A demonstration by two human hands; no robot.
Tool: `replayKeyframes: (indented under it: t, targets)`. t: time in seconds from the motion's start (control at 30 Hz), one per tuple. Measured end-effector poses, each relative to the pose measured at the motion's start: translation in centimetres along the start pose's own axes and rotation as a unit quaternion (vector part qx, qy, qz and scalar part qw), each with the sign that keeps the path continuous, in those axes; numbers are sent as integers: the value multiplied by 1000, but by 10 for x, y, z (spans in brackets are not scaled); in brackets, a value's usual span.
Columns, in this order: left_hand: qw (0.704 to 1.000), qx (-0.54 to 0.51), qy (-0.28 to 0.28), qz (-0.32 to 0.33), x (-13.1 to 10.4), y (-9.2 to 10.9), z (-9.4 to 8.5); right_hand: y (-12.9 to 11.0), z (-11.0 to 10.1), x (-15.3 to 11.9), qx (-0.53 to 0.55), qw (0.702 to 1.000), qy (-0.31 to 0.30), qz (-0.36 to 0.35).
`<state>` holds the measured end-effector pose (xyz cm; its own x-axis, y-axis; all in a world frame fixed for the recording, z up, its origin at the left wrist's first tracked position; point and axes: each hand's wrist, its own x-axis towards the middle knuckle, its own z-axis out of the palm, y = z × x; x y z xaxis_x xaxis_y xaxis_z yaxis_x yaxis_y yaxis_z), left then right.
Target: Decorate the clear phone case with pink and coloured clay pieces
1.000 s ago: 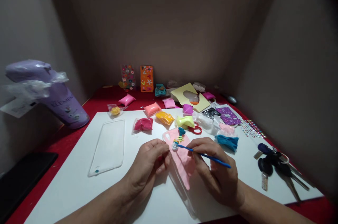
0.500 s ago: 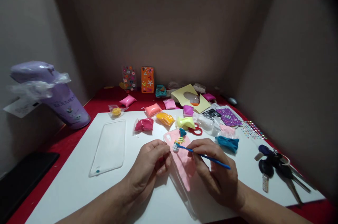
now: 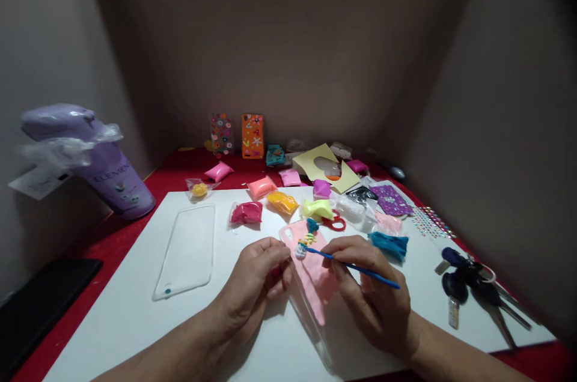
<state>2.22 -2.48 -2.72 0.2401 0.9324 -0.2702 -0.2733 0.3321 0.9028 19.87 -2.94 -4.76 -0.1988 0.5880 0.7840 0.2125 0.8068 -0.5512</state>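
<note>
The right hand [image 3: 376, 295] pinched a blue tool [image 3: 360, 268], its tip at a white blob [image 3: 300, 252] on the pink-coated case [image 3: 309, 277]. The left hand [image 3: 255, 274] was at the case's left edge; whether it gripped, I could not tell (its fingertips curled from sight). The right fingers covered some pink. A white board [image 3: 121, 316] lay on red cloth [image 3: 169, 169] before a grey wall [image 3: 270, 39]; the frame cut off a black slab [image 3: 45, 310].

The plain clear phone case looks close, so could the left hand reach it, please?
Probably yes: only white board shows between the clear phone case and the left hand, though that hand is at the pink case.
</note>
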Motion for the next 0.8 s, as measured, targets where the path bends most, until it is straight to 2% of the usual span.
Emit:
replayKeyframes:
  t: [0.2, 0.43, 0.53, 0.8]
  targets:
    - [1000, -3, -9, -5, -1, 1, 0, 3, 1, -2, 12, 1000, 19, 17]
    - [1000, -5, -14, -13, -1, 2, 0, 4, 5, 0, 47, 993, 74, 74]
    - [1000, -9, -13, -16, -1, 2, 0, 3, 5, 0, 47, 993, 69, 83]
    - [1000, -3, -14, -4, 0, 0, -1, 5, 3, -3, 38, 998, 31, 38]
